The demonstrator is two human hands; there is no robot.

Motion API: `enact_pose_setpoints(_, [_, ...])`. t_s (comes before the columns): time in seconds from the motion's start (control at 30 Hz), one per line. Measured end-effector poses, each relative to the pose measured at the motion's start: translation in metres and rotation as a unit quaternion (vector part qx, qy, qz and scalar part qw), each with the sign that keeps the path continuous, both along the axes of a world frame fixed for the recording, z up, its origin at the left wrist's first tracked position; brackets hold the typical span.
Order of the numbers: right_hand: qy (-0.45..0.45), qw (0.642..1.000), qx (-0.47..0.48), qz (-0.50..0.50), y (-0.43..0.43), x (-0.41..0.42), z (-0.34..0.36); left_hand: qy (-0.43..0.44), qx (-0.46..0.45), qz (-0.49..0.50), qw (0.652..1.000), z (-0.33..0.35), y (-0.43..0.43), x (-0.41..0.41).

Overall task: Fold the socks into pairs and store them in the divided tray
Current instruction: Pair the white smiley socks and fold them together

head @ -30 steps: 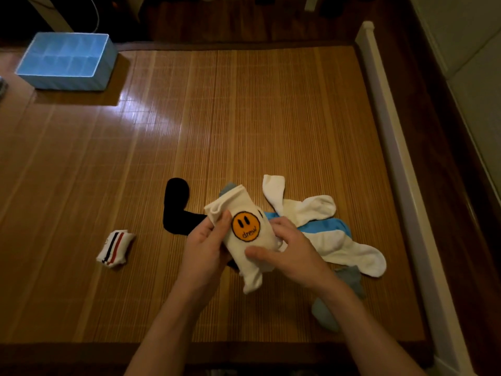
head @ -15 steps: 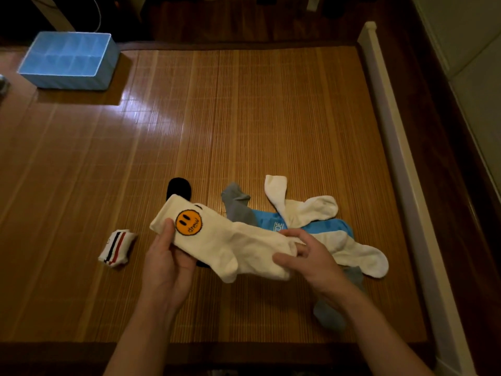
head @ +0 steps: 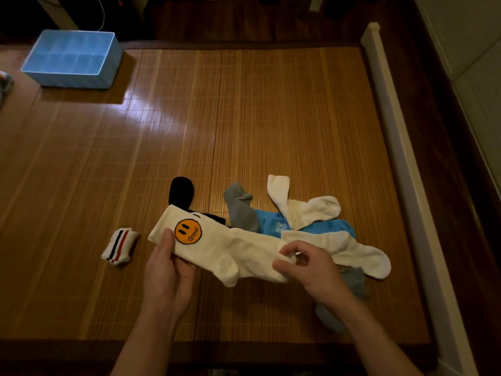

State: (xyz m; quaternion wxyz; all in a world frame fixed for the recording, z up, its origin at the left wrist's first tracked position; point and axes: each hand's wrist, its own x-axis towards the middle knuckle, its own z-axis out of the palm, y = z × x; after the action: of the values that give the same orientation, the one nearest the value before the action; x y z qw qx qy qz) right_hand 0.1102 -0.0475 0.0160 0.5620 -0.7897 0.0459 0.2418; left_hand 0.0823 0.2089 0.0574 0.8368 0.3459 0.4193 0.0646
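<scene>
Smiley sock (head: 230, 253), bunched upright a second ago, now drawn out full length over bamboo mat (head: 244, 118), near centre. We read this as straightening before fold. Left hand (head: 165, 275) fingers clamped on cuff, right hand (head: 311, 270) fingers pinching toe. Long axis left-right, cuff pointing far left. Divided tray (head: 76, 81) far left, well apart.

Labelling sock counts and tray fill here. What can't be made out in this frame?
All head view.
1. black sock: lower part hidden under the smiley sock.
2. grey-blue sock: mostly covered by the right hand and its forearm.
3. divided tray: far and washed out; compartment contents unreadable.
4. object at the left edge: cut off by the frame, unidentifiable.
5. smiley sock: one or two layers, cannot tell.
</scene>
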Motion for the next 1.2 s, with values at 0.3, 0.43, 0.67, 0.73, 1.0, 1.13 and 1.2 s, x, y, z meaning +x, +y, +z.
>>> enact_pose_setpoints(0.3, [-0.016, 0.998, 0.041, 0.048, -0.003, -0.003, 0.001, 0.018, 0.071, -0.061, 0.995, 0.001, 0.002, 0.003])
enact_pose_setpoints(0.43, [-0.009, 0.998, 0.044, 0.033, -0.007, -0.005, 0.001, 0.005, 0.064, -0.065, 0.996, 0.003, 0.001, 0.002])
enact_pose_setpoints(0.67, [-0.034, 0.995, 0.042, -0.081, -0.008, -0.004, 0.003, -0.024, 0.039, -0.081, 0.996, 0.01, -0.003, 0.003])
enact_pose_setpoints(0.73, [-0.018, 0.989, 0.051, -0.14, -0.008, -0.002, 0.002, -0.034, 0.012, -0.081, 0.996, 0.011, -0.004, 0.003])
enact_pose_setpoints(1.0, [-0.036, 0.984, 0.016, -0.173, -0.007, 0.012, 0.019, -0.04, -0.068, -0.052, 0.996, 0.0, -0.005, -0.003])
enact_pose_setpoints(1.13, [-0.151, 0.983, 0.002, -0.104, 0.002, 0.025, 0.051, 0.003, -0.105, -0.033, 0.994, -0.021, 0.0, -0.009])
enact_pose_setpoints(1.2, [-0.201, 0.979, -0.007, -0.016, 0.013, 0.034, 0.074, 0.077, -0.061, -0.046, 0.994, -0.033, 0.0, -0.009])
